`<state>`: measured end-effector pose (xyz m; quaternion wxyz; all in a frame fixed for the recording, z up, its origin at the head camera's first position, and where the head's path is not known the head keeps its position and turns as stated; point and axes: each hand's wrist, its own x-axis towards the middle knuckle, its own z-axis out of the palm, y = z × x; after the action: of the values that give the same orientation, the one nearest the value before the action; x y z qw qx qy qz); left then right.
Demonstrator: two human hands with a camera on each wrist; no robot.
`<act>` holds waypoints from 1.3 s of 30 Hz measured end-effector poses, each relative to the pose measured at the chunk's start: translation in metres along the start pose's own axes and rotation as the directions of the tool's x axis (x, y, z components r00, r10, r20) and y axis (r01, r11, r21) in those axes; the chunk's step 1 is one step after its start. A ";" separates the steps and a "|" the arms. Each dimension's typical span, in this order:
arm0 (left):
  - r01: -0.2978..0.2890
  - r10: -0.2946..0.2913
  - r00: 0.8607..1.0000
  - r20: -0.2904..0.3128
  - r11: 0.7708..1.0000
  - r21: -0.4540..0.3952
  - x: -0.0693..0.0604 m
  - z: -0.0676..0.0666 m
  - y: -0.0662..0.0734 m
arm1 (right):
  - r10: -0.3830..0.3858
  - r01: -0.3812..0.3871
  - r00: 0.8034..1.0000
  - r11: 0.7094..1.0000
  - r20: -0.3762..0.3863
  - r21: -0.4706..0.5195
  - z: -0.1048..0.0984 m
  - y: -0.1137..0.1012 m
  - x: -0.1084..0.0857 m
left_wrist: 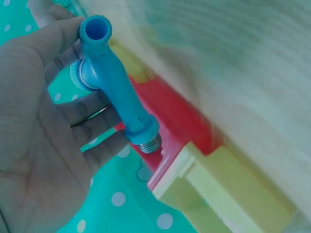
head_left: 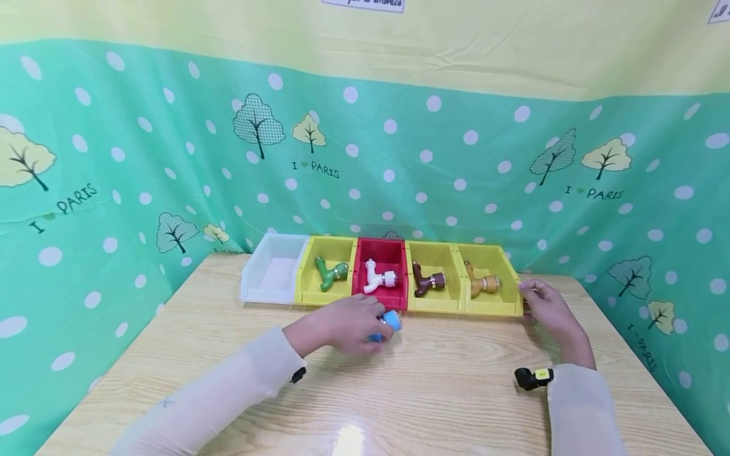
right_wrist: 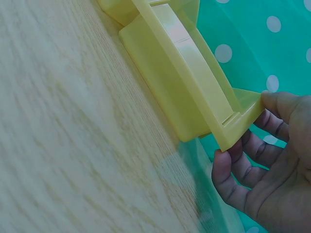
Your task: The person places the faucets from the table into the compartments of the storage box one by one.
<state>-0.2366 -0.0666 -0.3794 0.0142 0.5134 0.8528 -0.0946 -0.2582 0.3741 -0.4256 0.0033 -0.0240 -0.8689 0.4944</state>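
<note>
My left hand (head_left: 353, 323) holds a blue plastic tap (left_wrist: 116, 85) just in front of the red bin (head_left: 381, 303). In the left wrist view the tap's open spout faces the camera, and its threaded end points toward the bins. My right hand (head_left: 552, 311) grips the outer front corner of the rightmost yellow bin (right_wrist: 181, 73), thumb on its side edge and fingers bent beneath. Inside the bins lie a green tap (head_left: 329, 275), a white tap (head_left: 377, 278), a maroon tap (head_left: 424, 282) and an orange tap (head_left: 480, 283).
A translucent white bin (head_left: 268, 296) with no tap in it forms the left end of the row. The bins stand at the back of a wooden table (head_left: 433, 392). Close behind them hangs a green dotted cloth (head_left: 388, 158).
</note>
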 end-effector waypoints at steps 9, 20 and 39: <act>0.038 -0.038 0.999 -0.010 0.999 -0.007 -0.012 -0.017 -0.014 | 0.005 -0.005 1.000 1.000 0.003 0.013 -0.001 -0.001 -0.001; 0.048 -0.048 0.999 -0.002 0.994 0.093 -0.038 -0.026 -0.042 | 0.005 -0.005 1.000 1.000 -0.010 -0.012 -0.001 0.000 0.000; 0.118 -0.106 0.990 -0.097 0.984 0.130 -0.091 -0.021 -0.108 | 0.011 -0.011 1.000 1.000 -0.013 -0.009 0.000 0.004 0.002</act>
<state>-0.2868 -0.1911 -0.3319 -0.0643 0.4679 0.8718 -0.1298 -0.2602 0.3767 -0.4290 0.0061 -0.0322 -0.8710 0.4902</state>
